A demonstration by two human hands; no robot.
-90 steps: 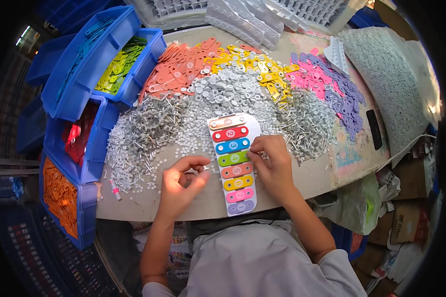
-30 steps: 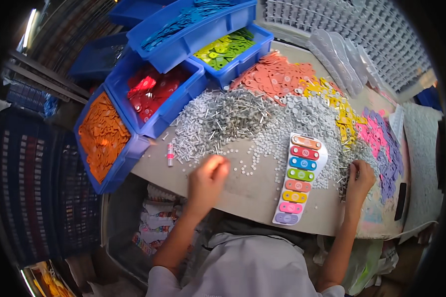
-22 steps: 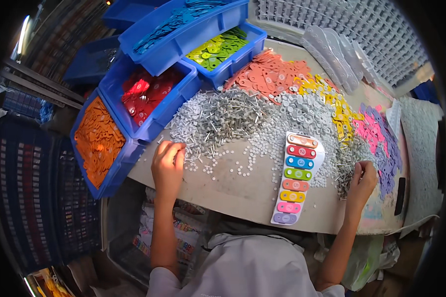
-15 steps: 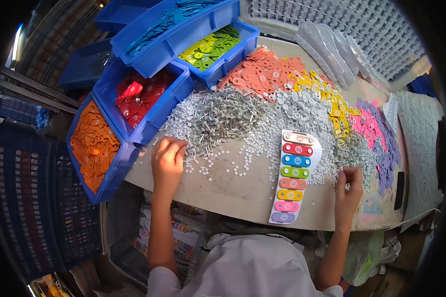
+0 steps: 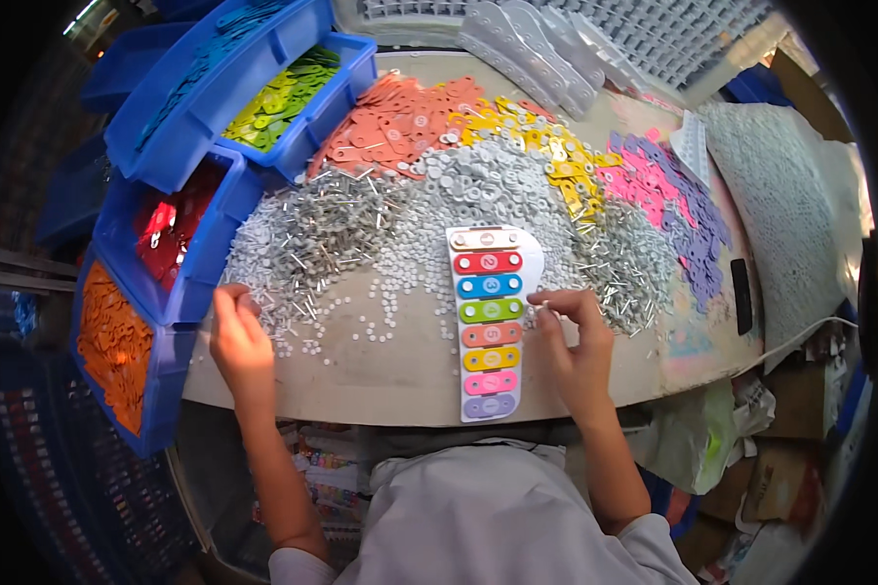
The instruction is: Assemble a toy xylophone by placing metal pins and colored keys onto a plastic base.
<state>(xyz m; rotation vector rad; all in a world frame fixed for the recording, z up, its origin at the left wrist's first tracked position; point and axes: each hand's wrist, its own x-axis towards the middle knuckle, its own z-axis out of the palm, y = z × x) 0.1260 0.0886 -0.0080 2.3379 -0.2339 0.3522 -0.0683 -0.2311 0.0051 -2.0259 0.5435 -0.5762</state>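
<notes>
A toy xylophone (image 5: 532, 255) lies upright in the picture on the table, its white base carrying a column of coloured bars. Close against its right edge, beside the green and salmon bars, is my right hand (image 5: 578, 341). Its thumb and forefinger pinch together on something too small to make out. Over at the left, my left hand (image 5: 241, 346) rests by the edge of a heap of small white caps (image 5: 254, 249), fingers curled, and what they hold is hidden. Metal pins (image 5: 346, 219) are heaped behind it; another pin heap (image 5: 626, 268) lies right of the xylophone.
Blue bins on the left hold orange pieces (image 5: 115, 346), red pieces (image 5: 171, 229) and green pieces (image 5: 298, 93). Salmon pieces (image 5: 400, 122), yellow pieces (image 5: 578, 175), pink pieces (image 5: 644, 175) and purple pieces (image 5: 698, 239) ring the table's far side. White moulded bases (image 5: 532, 58) lie behind.
My right hand has left the right-hand pin heap and come to the xylophone's right edge. My left hand stays by the white caps. The whole view has shifted, moving the scene leftward.
</notes>
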